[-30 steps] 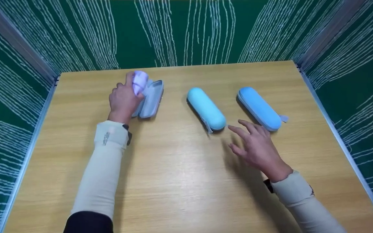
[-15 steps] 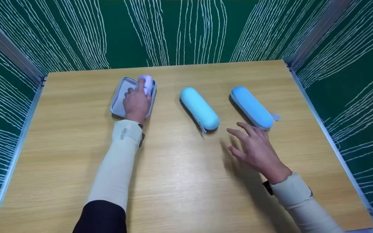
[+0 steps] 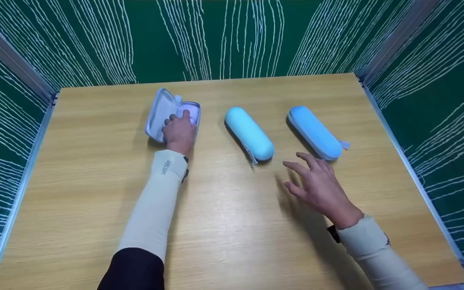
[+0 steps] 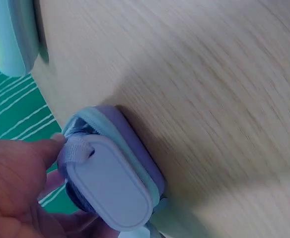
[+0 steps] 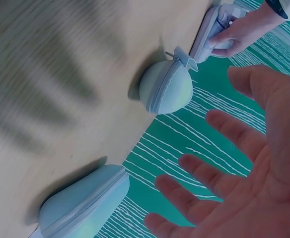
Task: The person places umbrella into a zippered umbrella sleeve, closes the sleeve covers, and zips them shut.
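A small lilac folded umbrella (image 3: 191, 109) lies in one half of an unfolded lavender zip case (image 3: 162, 114) at the left of the table. My left hand (image 3: 179, 133) is over it, index finger stretched along its top. In the left wrist view the umbrella's flat oval handle end (image 4: 112, 183) faces the camera; the thumb touches its wrist strap (image 4: 79, 150) and other fingers curl behind, partly hidden. Over the table my right hand (image 3: 316, 187) hovers with spread fingers, holding nothing, near a turquoise case (image 3: 249, 133) and a blue case (image 3: 314, 133), both zipped up.
The wooden table (image 3: 224, 225) fills the middle. Green walls (image 3: 159, 60) with white streaks enclose its back and sides. A fabric tab (image 3: 344, 145) sticks out from the blue case's near end.
The left hand has lowered the umbrella into the case and shifted right with it; the case's lid half now stands more raised. The right hand stays in the same pose.
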A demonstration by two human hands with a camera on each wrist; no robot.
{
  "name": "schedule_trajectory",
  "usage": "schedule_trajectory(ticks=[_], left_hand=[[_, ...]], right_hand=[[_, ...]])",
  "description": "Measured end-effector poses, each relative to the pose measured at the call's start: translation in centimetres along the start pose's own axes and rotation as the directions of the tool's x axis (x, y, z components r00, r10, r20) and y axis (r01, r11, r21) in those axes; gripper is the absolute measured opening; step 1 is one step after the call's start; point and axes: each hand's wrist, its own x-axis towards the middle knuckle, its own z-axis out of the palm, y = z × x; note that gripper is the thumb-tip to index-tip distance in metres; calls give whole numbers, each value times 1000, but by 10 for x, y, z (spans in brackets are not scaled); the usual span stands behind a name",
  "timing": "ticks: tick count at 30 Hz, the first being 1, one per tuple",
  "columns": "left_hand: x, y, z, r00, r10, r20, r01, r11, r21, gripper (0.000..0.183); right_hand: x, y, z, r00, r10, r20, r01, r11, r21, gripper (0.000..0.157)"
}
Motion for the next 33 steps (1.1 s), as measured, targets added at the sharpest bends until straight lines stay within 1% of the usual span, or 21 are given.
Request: schedule_trajectory(ticks=[3,5,9,12,14,15,18,20,22,28,31,33], left_hand=[[-5,0,-3,997,27,66,-31,998,51,70],[-8,-1,-8,992,46,120,-54,996,65,78],[-15,-8,-25,970,86,229,-98,994,44,95],[-20,-15,-37,952,104,289,-121,992,40,108],[-23,-19,-43,944,107,313,-133,989,64,111],[-25,-21,-45,940,102,325,-133,988,73,109],[-29,-24,-46,931,89,354,-124,989,77,106],[-29,-26,-44,928,86,363,-116,991,62,104],[-28,-28,-41,929,91,360,-114,993,44,105],[-26,-31,-36,942,109,318,-138,988,71,103],[-25,-31,-37,951,115,288,-142,987,74,102],[-23,-30,-40,963,137,232,-156,985,68,98]], right_hand=[[0,-1,0,1000,1,5,-1,1000,7,51],[-1,-1,1,1000,-6,0,6,1000,7,51],[-3,0,2,1000,-25,-14,25,1000,8,50],[-4,1,3,999,-29,-15,29,1000,7,51],[-5,1,3,1000,-25,-8,25,1000,12,51],[-5,1,4,1000,-20,-1,20,1000,15,51],[-5,0,5,1000,-7,18,7,1000,22,52],[-5,0,5,1000,-1,27,0,1000,25,51],[-5,0,5,1000,2,31,-3,1000,23,51],[-5,0,6,999,3,38,-4,1000,29,50],[-6,1,6,999,2,39,-3,999,34,50],[-6,0,5,999,3,40,-4,999,36,49]])
